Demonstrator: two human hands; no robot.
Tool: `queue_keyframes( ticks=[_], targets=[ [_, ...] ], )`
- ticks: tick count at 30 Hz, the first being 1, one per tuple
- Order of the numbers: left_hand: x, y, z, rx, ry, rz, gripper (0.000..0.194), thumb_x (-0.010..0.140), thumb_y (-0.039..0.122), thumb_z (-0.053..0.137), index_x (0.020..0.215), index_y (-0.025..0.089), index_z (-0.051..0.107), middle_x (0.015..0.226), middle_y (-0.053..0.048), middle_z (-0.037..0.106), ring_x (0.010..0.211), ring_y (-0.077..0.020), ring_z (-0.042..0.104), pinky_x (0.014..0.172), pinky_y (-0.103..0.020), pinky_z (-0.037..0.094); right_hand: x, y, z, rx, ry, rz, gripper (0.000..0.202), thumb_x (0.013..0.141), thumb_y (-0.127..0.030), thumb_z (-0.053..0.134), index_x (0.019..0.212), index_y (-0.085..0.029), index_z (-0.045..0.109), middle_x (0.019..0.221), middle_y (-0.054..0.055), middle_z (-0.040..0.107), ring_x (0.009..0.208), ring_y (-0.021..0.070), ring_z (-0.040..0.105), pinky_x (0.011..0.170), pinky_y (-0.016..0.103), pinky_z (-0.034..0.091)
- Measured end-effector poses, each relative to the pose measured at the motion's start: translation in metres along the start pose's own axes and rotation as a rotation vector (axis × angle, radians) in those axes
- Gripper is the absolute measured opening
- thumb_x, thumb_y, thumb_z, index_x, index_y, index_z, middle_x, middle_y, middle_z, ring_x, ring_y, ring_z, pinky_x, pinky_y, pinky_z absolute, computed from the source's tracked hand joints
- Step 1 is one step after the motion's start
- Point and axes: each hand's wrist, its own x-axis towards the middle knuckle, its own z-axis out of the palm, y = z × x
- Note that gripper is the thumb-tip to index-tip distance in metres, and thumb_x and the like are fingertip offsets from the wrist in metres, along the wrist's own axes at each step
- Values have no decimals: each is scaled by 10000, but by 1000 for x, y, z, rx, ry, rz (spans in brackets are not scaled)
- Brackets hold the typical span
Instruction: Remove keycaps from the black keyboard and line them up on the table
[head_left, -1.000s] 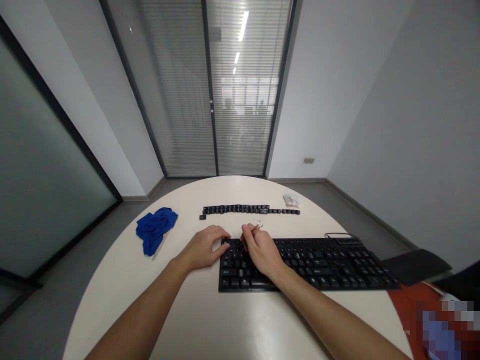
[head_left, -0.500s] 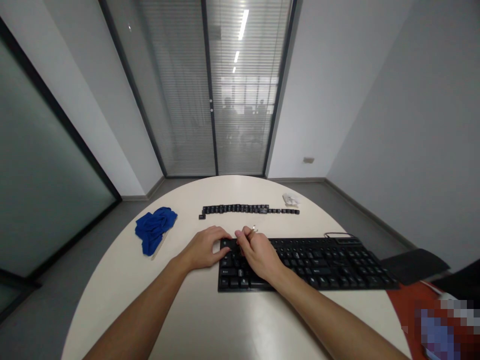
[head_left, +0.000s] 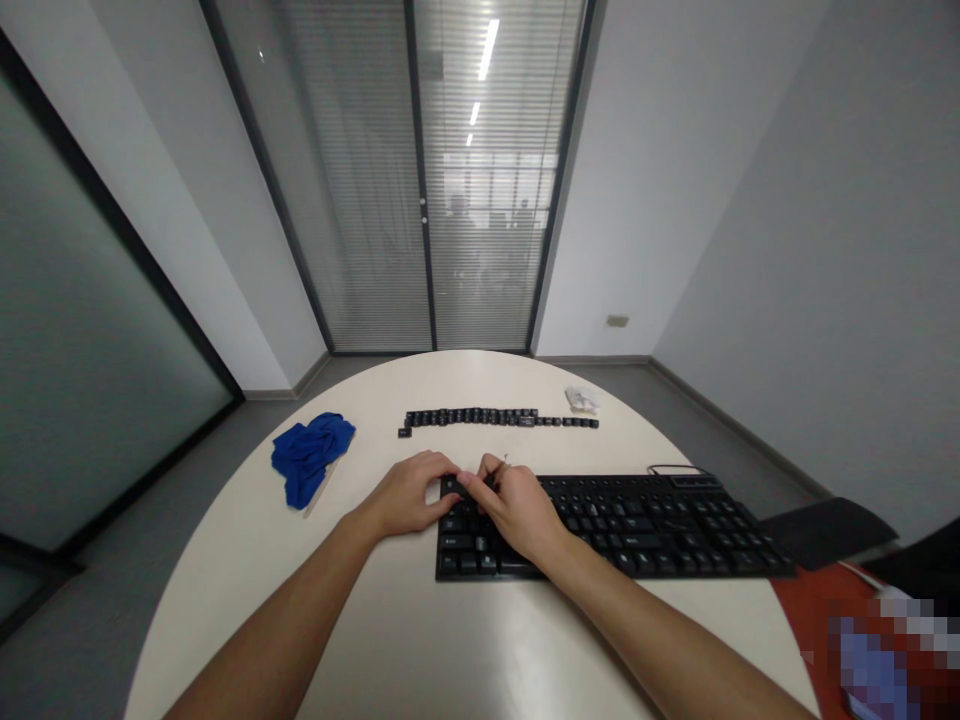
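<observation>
**Two hands at the left end of a black keyboard**

We look down on a round, cream-coloured worktop in a grey office room, with a glass door and lowered blinds beyond it. A flat black plastic computer keyboard lies across the near right part of the worktop. Our left hand rests at the keyboard's far left corner, fingers curled loosely and touching its edge. Our right hand lies over the left block of keys, its fingertips pinched narrowly around a small thin metal tool; we cannot tell exactly what the tool is. The two hands almost touch. Farther away, a straight row of loose black keycaps lies on the worktop. A crumpled blue cloth sits well to the left, and a small clear plastic bag lies near the row's right end.
</observation>
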Motion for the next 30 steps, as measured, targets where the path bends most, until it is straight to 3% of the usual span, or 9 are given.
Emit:
queue_keyframes(
  ticks=[16, 26, 30],
  targets=[
    [0, -2, 1, -21, 14, 26, 199, 866, 294, 590, 1042, 242, 667, 1005, -54, 698, 943, -231, 633, 874, -362, 500, -3, -4, 6, -246, -2, -120, 394, 949, -555, 496, 791, -226, 644, 626, 26, 674, 612, 187, 629, 577, 245, 330],
    [-1, -2, 0, -15, -3, 7, 211, 874, 293, 583, 1065, 241, 655, 1021, -54, 692, 958, -235, 623, 890, -367, 489, -1, -1, 8, -240, 8, -132, 404, 949, -556, 500, 772, -221, 640, 633, 24, 670, 609, 181, 615, 578, 247, 312],
    [-1, -2, 1, -25, 0, 26, 215, 889, 331, 579, 1066, 231, 649, 1028, -63, 684, 960, -239, 616, 882, -366, 485, 0, 1, 5, -244, -45, -207, 397, 968, -532, 478, 785, -219, 641, 636, 21, 657, 600, 174, 597, 575, 249, 298]
  ],
)
